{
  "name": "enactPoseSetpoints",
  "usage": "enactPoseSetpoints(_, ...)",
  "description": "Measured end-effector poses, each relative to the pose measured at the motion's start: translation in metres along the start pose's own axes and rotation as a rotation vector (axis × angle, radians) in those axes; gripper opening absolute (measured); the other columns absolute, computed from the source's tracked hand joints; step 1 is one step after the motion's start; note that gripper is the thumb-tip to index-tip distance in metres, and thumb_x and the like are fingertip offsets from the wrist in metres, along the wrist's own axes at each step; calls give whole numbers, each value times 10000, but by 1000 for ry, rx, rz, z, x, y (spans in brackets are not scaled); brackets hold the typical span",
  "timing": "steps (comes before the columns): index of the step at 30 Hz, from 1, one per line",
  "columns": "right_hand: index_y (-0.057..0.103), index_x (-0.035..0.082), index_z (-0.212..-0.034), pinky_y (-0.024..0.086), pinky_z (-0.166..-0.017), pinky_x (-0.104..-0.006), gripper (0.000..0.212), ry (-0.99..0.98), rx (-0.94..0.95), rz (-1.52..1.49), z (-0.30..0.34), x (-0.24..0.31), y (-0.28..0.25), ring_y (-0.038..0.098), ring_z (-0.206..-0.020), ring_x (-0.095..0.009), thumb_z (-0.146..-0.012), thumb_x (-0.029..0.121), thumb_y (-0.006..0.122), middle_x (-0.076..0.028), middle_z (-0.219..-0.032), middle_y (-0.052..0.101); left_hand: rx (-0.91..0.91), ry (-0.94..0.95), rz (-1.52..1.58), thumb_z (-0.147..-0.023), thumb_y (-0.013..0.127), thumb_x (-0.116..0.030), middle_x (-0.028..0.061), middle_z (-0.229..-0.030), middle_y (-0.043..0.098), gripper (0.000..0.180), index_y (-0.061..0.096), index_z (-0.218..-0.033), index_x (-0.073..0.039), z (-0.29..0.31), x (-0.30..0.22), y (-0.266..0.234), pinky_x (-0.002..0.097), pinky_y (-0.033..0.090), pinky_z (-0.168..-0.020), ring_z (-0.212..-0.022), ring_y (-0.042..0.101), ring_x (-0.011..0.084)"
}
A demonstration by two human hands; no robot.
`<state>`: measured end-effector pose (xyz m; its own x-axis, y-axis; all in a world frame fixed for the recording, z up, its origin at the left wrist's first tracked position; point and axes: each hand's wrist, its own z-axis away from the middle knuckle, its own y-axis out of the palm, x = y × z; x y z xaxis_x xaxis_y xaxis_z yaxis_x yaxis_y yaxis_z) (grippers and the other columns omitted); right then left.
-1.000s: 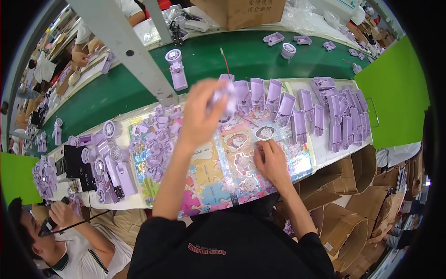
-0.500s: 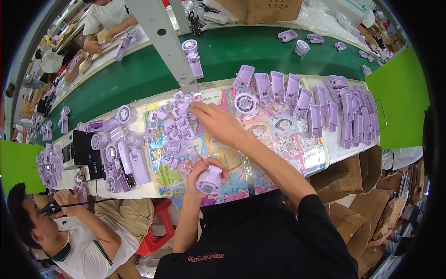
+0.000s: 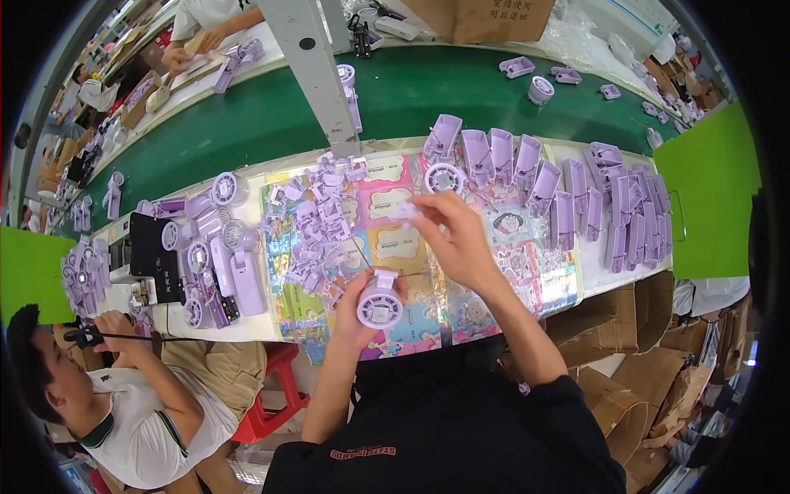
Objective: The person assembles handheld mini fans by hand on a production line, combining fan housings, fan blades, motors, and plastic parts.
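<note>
Head view shows the left hand with its grip wrapped around a round purple fan head, its grille turned up over the near edge of the colourful mat. Right of it, the right hand pinches a small pale purple piece, blurred, between the pile of small purple parts and the purple handle shells on the surface.

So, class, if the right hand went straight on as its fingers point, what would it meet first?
Probably the pile of small lilac parts, left of the right hand; the hand's height above the printed mat is unclear, so it might pass over.
</note>
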<state>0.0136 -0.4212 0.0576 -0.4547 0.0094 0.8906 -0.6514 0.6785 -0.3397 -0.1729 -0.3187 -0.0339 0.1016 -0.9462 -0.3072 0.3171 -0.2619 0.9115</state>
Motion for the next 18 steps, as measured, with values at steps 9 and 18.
enactPoseSetpoints(9, 637, -29, -1104, 540, -781, -377, 218, 171, 127, 48, 67, 23, -25, 676, -884, -295, -943, 115, 664, -175, -1016, 657, -219, 152, -568, -1053, 501, -287, 47, -959, 627, 287, 620, -1076, -26, -14, 17, 49, 263, 501, -763, -871, 607, 106)
enactPoseSetpoints(18, 641, -47, -1131, 558, -785, -353, 285, 333, 17, -113, 91, 14, -29, 707, -864, -244, -930, 150, 690, -157, -958, 700, -55, 184, -934, -957, 680, -76, -8, -933, 634, 119, 626, -1037, -5, -10, 21, 73, 230, 455, -735, -839, 571, 65)
